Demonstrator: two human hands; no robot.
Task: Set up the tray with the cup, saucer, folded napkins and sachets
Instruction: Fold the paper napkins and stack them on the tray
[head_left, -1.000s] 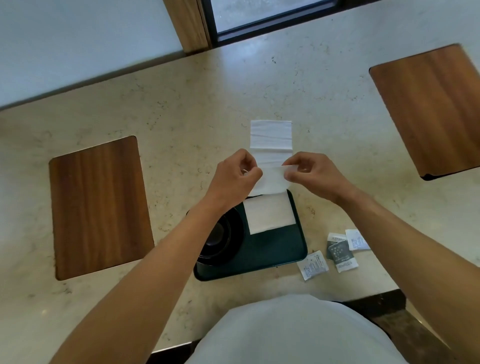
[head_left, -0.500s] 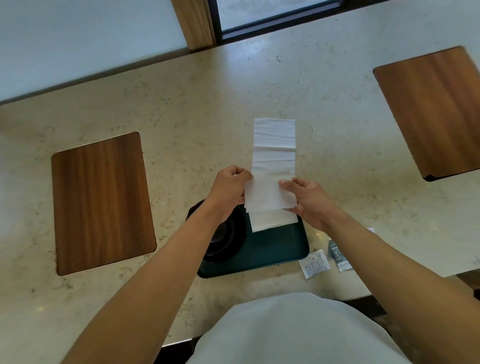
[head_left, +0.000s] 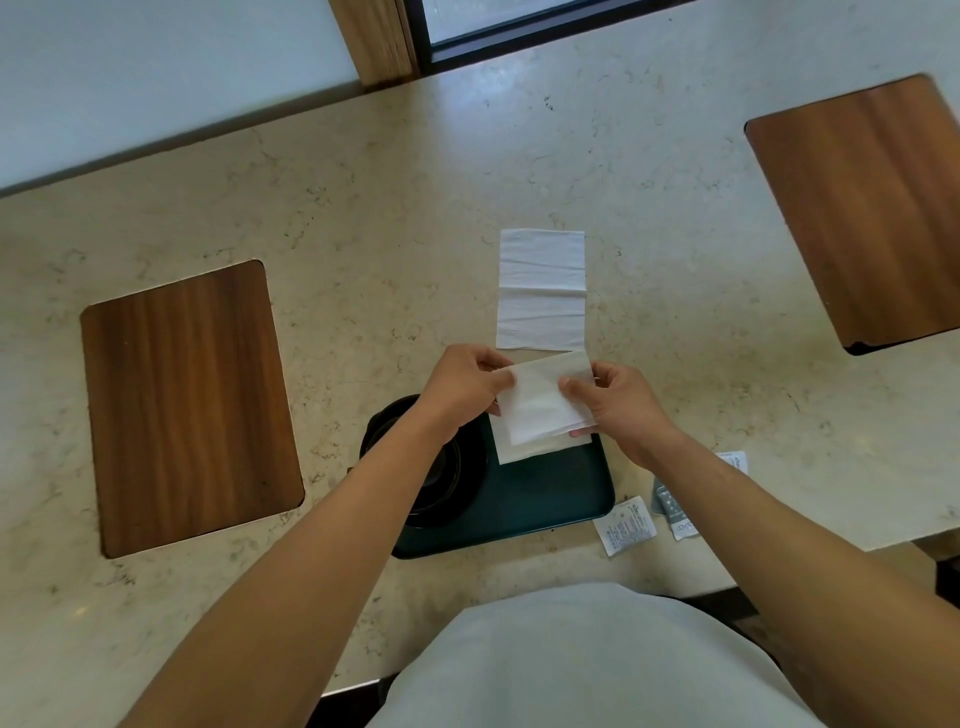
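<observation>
— Beige stone counter (head_left: 363, 218) fills most of the head view, with two wooden boards set into it, one (head_left: 189, 405) at the left of the frame and one (head_left: 862, 208) at the upper right. You see the tray?

— Yes, the dark green tray (head_left: 550, 499) lies at the centre, near the counter's front edge. On its left part stands a dark cup on a saucer (head_left: 457, 483), half hidden under the forearm.

— And the hands?

— Both are over the upper part of the tray. The left hand (head_left: 462, 389) pinches the left edge of a folded napkin (head_left: 540, 400) between thumb and fingers. The right hand (head_left: 618, 405) pinches the right edge the same way. Under it another folded napkin (head_left: 524, 452) lies on the tray already.

— There is more paper higher up.

— A long unfolded napkin (head_left: 541, 288) lies flat on the counter, just above the hands.

— How will the napkin handle, you think?

— Very light and soft, I judge. It bends and opens easily, so holding it at two opposite edges keeps the fold together.

— And the sachets?

— They (head_left: 626, 525) are on the counter at the lower right, just beside the tray, partly covered by the right forearm. They carry small print, but I cannot read it.
</observation>
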